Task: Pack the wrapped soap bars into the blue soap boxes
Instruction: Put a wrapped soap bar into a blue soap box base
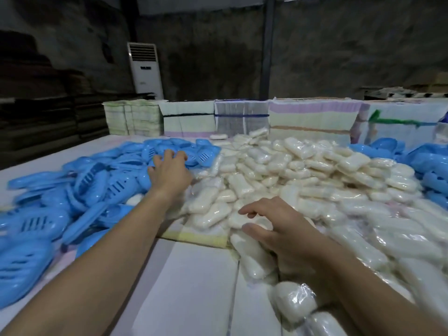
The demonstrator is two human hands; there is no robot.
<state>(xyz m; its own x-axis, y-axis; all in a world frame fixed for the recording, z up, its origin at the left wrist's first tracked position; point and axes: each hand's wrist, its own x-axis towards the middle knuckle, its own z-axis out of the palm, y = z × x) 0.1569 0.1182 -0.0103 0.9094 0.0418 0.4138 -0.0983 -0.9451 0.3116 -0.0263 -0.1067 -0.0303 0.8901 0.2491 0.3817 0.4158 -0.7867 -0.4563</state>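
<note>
Curled, spread fingers of the left hand [169,172] are laid over blue soap boxes [101,175] at the far edge of the left-hand pile; contact with the plastic is seen, but no box is seen lifted, and whether one is actually clasped cannot be told. The right hand [286,235] is held palm down on the near edge of the wrapped soap bars [291,170], fingers loosely bent and parted, thumb extended to the left; it is noted as not closed, resting on one bar beneath the palm.

Wrapped soap bars are observed as a broad heap of pale cream bars in clear film, filling the centre and right of the table [194,282], from the near right edge back to the far stacks. Two bars lie nearest the camera at lower right, just beside the right forearm.

Blue soap boxes are recorded in a loose pile on the left, slotted parts visible among them, touching the soap heap along its left side. A second group of blue boxes [426,166] is seen at the far right.

Bundled stacks of flat printed cartons [189,120] are ranged along the far table edge. A white floor-standing air conditioner [145,69] is seen against the dark wall behind.
</note>
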